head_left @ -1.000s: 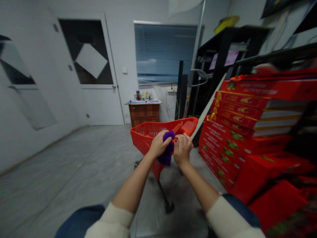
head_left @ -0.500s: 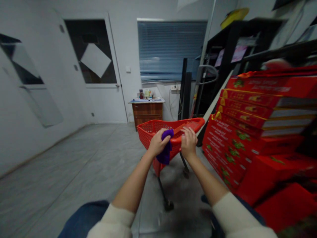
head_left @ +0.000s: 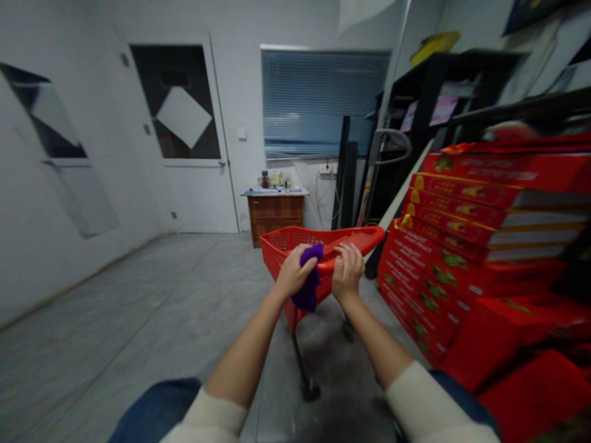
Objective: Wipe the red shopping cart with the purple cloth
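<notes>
A red plastic shopping cart (head_left: pixel 276 259) on dark legs with wheels stands right in front of me. My left hand (head_left: pixel 292 271) is closed around a purple cloth (head_left: pixel 306 296), which lies against the cart's near rim and hangs down below it. Just to the right, my right hand (head_left: pixel 348 269) is wrapped over the red handle edge of the same cart, its fingers bent on top. The palm side of each hand is hidden from view.
Red boxes (head_left: pixel 429 271) are stacked high on the right beside a black shelf (head_left: pixel 443 67). Behind the cart stands a small wooden cabinet (head_left: pixel 277 212) with bottles on top. A white door (head_left: pixel 198 197) is at the back left. Grey floor (head_left: pixel 152 307) spreads to the left.
My right hand has shifted slightly left along the cart's handle, closer to my left hand. The purple cloth stays in my left hand. The whole view has tipped up a little.
</notes>
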`<state>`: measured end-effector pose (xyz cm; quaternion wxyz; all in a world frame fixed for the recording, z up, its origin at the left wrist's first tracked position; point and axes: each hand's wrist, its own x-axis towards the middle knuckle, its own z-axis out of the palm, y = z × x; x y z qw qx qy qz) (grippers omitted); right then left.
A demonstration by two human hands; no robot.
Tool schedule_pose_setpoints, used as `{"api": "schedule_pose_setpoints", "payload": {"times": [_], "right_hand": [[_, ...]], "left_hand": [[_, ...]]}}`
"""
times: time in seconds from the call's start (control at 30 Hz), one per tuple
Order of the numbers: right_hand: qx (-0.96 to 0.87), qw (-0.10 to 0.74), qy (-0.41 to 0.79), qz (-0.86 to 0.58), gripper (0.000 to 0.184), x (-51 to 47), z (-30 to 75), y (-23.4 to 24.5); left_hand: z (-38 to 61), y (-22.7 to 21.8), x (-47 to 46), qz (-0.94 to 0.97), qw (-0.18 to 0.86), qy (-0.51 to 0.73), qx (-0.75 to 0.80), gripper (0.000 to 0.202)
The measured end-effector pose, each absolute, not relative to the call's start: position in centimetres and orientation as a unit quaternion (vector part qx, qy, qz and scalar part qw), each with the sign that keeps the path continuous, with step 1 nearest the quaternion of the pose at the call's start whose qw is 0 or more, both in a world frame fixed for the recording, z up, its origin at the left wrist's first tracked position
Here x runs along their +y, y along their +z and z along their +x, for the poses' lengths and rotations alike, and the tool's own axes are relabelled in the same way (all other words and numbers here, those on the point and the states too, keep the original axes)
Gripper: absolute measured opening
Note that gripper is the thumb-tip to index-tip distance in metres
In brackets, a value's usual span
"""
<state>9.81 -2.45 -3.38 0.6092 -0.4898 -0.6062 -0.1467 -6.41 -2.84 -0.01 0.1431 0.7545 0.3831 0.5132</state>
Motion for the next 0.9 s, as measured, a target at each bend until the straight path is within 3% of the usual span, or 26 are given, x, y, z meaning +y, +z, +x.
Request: {"api": "schedule_pose_setpoints", "payload": {"times": [0.27,0.63,0.9], "right_hand": [[-0.688,0.484,-0.167,-0.515,0.040,-2.4,12.8,-2.3],[-0.641,0.524,-0.174,-0.532,0.043,-1.9,11.5,-3.0],[-0.628,0.529,-0.188,-0.539,0.043,-1.9,10.5,-3.0]], "left_hand": [[-8.8,-1.2,-0.9,0.731,0.174,0.520,0.405,0.028],[-5.9,0.4,-5.0,0.795,0.109,0.500,0.327,0.028],[-8.0,-0.4,-3.0,0.722,0.138,0.543,0.406,0.027]]}}
